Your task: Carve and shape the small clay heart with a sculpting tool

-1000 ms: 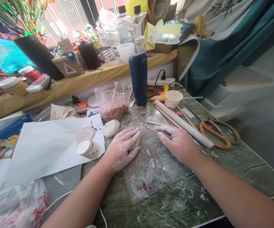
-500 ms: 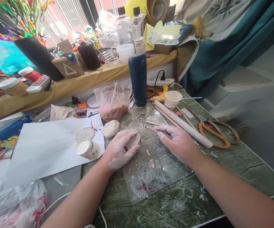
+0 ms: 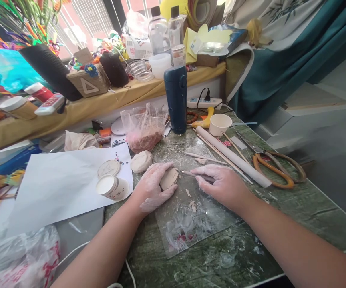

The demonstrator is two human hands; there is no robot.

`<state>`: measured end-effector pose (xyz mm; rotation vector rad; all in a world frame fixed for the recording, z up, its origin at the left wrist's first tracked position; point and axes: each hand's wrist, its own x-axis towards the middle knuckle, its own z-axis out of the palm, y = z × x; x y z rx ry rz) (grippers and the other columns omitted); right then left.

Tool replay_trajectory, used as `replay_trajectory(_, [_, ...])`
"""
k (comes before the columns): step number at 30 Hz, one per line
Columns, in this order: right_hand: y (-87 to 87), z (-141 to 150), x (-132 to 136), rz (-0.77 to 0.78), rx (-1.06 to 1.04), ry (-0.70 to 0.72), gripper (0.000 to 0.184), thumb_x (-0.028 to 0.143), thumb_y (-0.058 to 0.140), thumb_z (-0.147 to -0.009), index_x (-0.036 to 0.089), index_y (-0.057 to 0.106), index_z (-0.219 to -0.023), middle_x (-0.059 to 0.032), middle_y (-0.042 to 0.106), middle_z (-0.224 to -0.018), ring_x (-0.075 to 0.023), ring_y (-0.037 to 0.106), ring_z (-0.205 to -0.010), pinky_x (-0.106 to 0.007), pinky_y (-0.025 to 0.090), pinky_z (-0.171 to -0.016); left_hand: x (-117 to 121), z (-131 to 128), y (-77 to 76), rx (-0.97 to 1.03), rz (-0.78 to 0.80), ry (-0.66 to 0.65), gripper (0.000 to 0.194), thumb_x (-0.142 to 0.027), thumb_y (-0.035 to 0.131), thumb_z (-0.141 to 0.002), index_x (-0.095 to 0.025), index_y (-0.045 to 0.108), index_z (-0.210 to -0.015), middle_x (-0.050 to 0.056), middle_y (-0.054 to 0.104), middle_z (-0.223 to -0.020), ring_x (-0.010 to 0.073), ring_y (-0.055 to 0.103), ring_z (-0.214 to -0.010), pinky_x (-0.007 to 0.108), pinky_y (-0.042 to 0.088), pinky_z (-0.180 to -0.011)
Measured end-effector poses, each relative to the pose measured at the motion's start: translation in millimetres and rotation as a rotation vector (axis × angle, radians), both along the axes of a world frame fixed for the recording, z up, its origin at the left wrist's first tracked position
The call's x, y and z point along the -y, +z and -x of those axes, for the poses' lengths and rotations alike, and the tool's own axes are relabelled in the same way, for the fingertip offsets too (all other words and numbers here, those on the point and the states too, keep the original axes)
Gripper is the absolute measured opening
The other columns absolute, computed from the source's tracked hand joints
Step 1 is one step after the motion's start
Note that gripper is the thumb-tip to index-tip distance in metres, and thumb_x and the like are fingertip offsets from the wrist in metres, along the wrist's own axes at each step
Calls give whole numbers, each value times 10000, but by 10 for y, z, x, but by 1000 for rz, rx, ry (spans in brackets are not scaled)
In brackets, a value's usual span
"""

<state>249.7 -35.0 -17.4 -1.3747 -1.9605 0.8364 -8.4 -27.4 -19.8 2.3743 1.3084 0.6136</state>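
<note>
My left hand [image 3: 155, 186], dusted with pale clay, curls around a flat cream clay disc [image 3: 169, 178] on the plastic sheet [image 3: 203, 224]. Its thumb and fingers press the disc's sides, and part of the disc is hidden under the palm. In my right hand [image 3: 221, 183] is a slim clay carving tool [image 3: 194, 174], gripped like a pen. The tool's tip points left and meets or nearly meets the disc's right edge. Clay scraps [image 3: 193, 206] lie between the hands. A thicker clay lump [image 3: 141, 161] rests just beyond my left hand.
A paper cup [image 3: 113, 188] and star-marked round lid [image 3: 109, 169] sit on white paper [image 3: 55, 184]. Behind stand a bagged reddish block [image 3: 144, 140] and a blue bottle [image 3: 176, 100]. To the right lie a rolling pin [image 3: 233, 156], sticks, scissors [image 3: 275, 170] and a bowl [image 3: 220, 125].
The carving tool has come down and left, its tip now at the disc's right edge. My right hand has turned slightly with it. My left hand stays around the disc.
</note>
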Motion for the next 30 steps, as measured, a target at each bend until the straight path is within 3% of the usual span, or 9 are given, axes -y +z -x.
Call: replay_trajectory(30, [1, 14, 17, 0, 70, 59, 296, 258, 590, -908, 289, 817, -1097, -1, 810, -1143, -259, 749, -1080, -409, 580, -976, -8, 20, -65, 4, -38, -17, 601, -307, 750, -872, -194, 513, -1412, 130, 632, -1334, 305, 591, -1239, 520, 491, -1093])
